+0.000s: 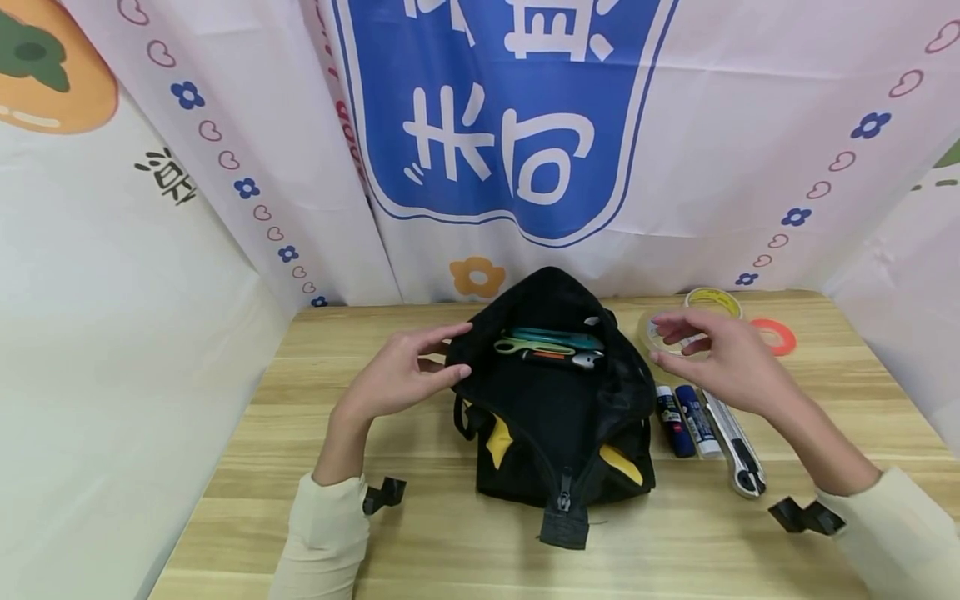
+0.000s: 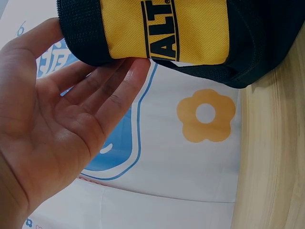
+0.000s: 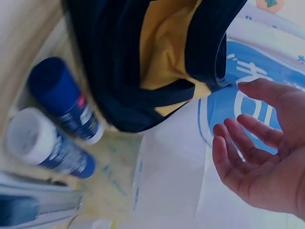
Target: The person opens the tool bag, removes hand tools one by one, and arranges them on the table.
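A black tool bag (image 1: 551, 425) with yellow panels (image 2: 128, 28) stands with its zipped mouth wide apart. Inside lie green-handled scissors (image 1: 534, 346), a teal utility knife (image 1: 562, 337) and a black-and-orange utility knife (image 1: 558, 359). My left hand (image 1: 405, 371) is at the bag's left rim, thumb and fingers extended and touching its edge. In the left wrist view, its fingertips meet the yellow side and its thumb tip is hidden behind the zip edge. My right hand (image 1: 723, 354) hovers off the bag's right side, holding nothing, fingers loosely bent above a roll of clear tape (image 1: 647, 333).
Right of the bag lie a dark blue glue stick (image 1: 675, 423), a blue-and-white glue stick (image 1: 698, 421) and a silver box cutter (image 1: 737, 450). Behind them are a yellow-cored tape roll (image 1: 714, 296) and a red tape ring (image 1: 783, 337). A printed cloth (image 1: 690, 183) hangs at the wooden table's back.
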A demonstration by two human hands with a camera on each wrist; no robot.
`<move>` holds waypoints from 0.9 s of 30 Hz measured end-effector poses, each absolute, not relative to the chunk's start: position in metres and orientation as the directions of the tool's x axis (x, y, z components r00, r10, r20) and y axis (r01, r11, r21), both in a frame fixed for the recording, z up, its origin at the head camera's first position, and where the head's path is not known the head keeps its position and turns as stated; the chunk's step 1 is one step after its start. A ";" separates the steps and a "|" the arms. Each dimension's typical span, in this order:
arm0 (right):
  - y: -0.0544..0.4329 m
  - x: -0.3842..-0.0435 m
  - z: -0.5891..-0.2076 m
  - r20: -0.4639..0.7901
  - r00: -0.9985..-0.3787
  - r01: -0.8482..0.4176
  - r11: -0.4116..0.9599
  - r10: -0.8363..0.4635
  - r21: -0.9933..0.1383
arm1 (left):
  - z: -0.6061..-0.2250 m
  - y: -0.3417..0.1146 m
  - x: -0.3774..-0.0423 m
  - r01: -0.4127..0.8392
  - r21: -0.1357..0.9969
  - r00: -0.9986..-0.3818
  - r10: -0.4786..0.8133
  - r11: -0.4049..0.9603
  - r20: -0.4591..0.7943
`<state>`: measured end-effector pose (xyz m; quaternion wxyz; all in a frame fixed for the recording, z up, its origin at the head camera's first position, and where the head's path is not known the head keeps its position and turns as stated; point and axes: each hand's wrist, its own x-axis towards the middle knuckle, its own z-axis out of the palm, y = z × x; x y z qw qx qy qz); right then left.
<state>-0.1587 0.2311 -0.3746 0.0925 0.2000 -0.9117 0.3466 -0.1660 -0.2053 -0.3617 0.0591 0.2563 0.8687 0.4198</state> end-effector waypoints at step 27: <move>0.162 -0.181 -0.344 0.218 -0.882 -0.452 0.620 -0.417 -0.642 | -0.360 -0.205 -0.166 0.395 0.759 -0.860 0.498 0.517 0.109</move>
